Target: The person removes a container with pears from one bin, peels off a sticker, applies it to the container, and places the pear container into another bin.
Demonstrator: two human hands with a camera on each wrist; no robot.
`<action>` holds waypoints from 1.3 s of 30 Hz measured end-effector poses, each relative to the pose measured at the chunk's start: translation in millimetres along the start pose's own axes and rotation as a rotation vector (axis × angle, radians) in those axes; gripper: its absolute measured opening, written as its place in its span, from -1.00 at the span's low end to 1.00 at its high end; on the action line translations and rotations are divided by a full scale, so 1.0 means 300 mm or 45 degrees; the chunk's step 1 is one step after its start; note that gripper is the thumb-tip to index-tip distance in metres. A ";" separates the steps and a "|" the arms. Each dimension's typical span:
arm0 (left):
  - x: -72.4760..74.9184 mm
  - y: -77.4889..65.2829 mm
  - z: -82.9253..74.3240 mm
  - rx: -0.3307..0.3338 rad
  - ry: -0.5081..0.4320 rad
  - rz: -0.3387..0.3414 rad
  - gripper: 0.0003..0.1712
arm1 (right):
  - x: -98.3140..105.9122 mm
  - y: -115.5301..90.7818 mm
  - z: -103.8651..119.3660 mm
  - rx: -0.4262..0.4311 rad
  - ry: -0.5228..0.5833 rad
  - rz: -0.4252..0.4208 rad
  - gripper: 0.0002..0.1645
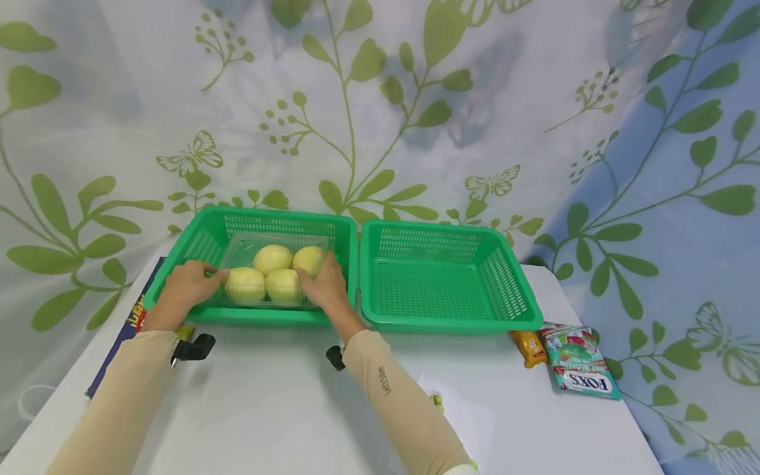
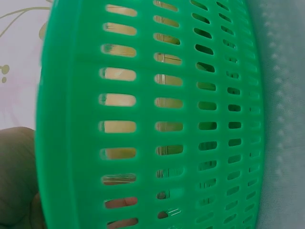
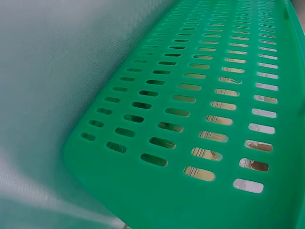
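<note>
The left hand (image 1: pixel 189 290) and the right hand (image 1: pixel 326 284) curl their fingers about opposite ends of a clear container (image 1: pixel 240 249), thumbs toward each other. Between the two sets of fingers sit four pale yellow fruits (image 1: pixel 245 285), and the container itself lies inside the left green basket (image 1: pixel 246 316). How firmly either hand pinches cannot be told; the wrist views show mostly slotted basket wall.

The clear plastic looks thin, so squeezing the ends hard could bow it, and lifting one end ahead of the other could roll the fruits toward the lower fingers. Whether a lid is fastened over them is unclear, so a tilt might spill one. A container corner could also snag on the rim if raised too little.

To the right fingers' outer side, the basket's end wall stands close, with the right green basket (image 1: pixel 424 290) just beyond it. The left fingers have the opposite end wall behind them. The far wall rises ahead of both hands, and the near rim passes under the wrists. Open room lies above the fingers and, nearer the person, over the bare bench (image 1: pixel 261 396).
</note>
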State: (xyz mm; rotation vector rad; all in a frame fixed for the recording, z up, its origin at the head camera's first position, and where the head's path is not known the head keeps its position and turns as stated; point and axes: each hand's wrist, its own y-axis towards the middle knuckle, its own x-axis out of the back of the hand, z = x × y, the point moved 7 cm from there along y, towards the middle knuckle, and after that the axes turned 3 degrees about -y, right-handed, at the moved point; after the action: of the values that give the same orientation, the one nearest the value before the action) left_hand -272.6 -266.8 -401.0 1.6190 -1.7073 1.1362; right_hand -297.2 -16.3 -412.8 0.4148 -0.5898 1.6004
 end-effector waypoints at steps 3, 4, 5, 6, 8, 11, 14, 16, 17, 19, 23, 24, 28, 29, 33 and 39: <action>0.000 0.000 -0.014 0.001 0.001 0.010 -0.24 | 0.009 0.004 -0.003 0.012 -0.002 -0.010 -0.01; -0.003 -0.001 -0.015 0.004 0.003 0.016 -0.24 | 0.008 0.002 -0.008 0.008 0.000 -0.007 -0.01; -0.008 -0.002 -0.014 0.008 0.002 0.022 -0.24 | 0.007 -0.001 -0.012 0.004 0.005 -0.004 -0.01; -0.013 -0.001 -0.012 0.010 0.000 0.026 -0.25 | 0.005 -0.005 -0.017 -0.001 0.009 -0.001 0.00; -0.021 0.000 -0.006 0.006 -0.005 0.029 -0.25 | 0.002 -0.008 -0.025 -0.011 0.018 -0.005 0.00; -0.021 0.004 0.002 0.000 -0.007 0.019 -0.25 | -0.004 -0.006 -0.025 -0.024 0.033 -0.002 0.01; -0.008 0.002 0.005 -0.007 0.002 0.002 -0.25 | -0.009 0.000 -0.015 -0.018 0.048 0.003 0.02; -0.001 -0.001 0.004 -0.009 0.001 0.000 -0.25 | -0.010 0.002 -0.009 -0.021 0.040 0.007 0.01; 0.001 -0.003 0.004 -0.012 0.003 0.001 -0.25 | -0.010 0.003 -0.007 -0.025 0.035 0.006 0.01; 0.003 -0.006 0.003 -0.018 0.008 0.002 -0.25 | -0.011 0.004 -0.007 -0.036 0.024 0.005 0.01; 0.005 -0.006 0.004 -0.022 0.016 0.010 -0.26 | -0.012 0.003 -0.006 -0.053 0.016 0.015 0.03; 0.006 -0.005 0.004 -0.026 0.017 0.013 -0.26 | -0.012 0.002 -0.005 -0.057 0.015 0.018 0.03; 0.006 0.000 0.002 -0.044 0.024 0.028 -0.27 | -0.009 0.000 -0.004 -0.059 0.003 0.035 0.00; 0.006 0.001 0.000 -0.047 0.023 0.034 -0.27 | -0.006 0.000 -0.004 -0.055 -0.003 0.034 -0.03; 0.004 0.003 -0.012 -0.051 0.013 0.039 -0.27 | 0.008 0.003 0.000 -0.022 -0.008 0.000 -0.17; -0.002 0.003 -0.008 -0.029 -0.006 0.051 -0.22 | 0.010 0.001 0.000 -0.012 0.012 -0.007 -0.29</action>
State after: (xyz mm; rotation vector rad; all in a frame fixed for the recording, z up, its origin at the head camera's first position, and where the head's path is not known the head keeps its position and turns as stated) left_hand -273.8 -264.7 -400.5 1.5817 -1.7570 1.1282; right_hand -298.0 -13.9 -411.1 0.4016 -0.5885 1.5933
